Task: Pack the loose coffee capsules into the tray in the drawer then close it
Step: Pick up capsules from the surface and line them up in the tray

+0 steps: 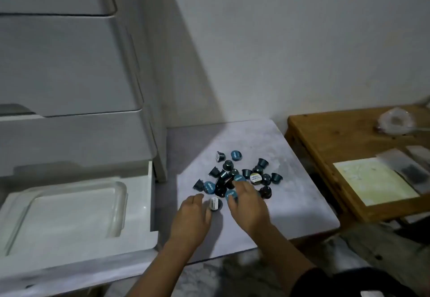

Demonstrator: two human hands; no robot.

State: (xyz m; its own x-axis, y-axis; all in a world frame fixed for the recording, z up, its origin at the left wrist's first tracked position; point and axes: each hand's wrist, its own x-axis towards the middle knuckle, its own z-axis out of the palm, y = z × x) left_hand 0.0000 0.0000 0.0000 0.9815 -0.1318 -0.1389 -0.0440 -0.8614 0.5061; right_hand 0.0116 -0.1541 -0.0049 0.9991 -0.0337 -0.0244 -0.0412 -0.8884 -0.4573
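Several dark coffee capsules, some with blue lids, lie in a loose heap on a grey marbled board. A white capsule lies at the heap's near edge. My left hand rests next to the white capsule, fingers bent, thumb touching it. My right hand reaches over the heap's near side, fingers spread across a blue-lidded capsule. At the left, the bottom drawer of a white drawer unit stands pulled out. A clear plastic tray lies inside it with no capsules in it.
The white drawer unit rises at the left with its upper drawers shut. A wooden table at the right carries a yellow sheet, clear packets and a crumpled plastic wrap. A white wall is behind.
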